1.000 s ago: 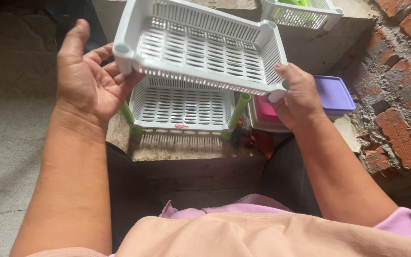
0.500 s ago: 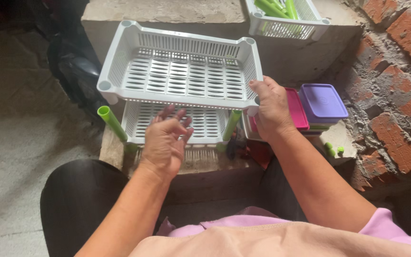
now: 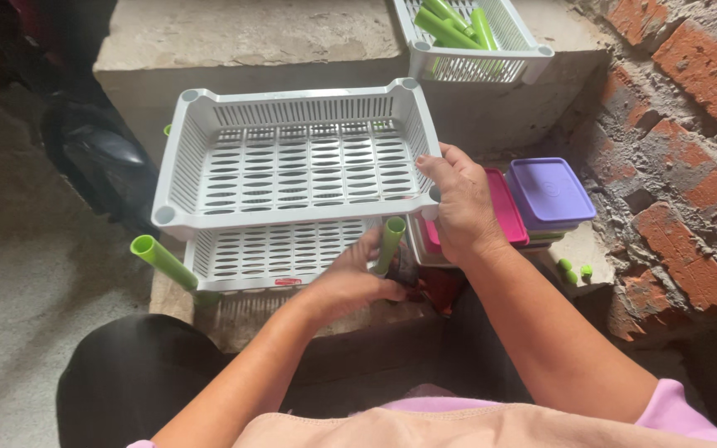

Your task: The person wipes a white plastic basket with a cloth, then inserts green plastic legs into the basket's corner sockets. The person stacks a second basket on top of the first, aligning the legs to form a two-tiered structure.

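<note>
I see the left hand wrapped around a green tube post at the lower tray's near right corner; post stands near upright, long axis tilted slightly right. Right hand grips the upper grey tray's right near corner, tray held roughly level, long side across me. Another green post leans out left, open floor beyond it. Lidded boxes crowd the right, brick wall close. Concrete step behind, third tray on it.
</note>
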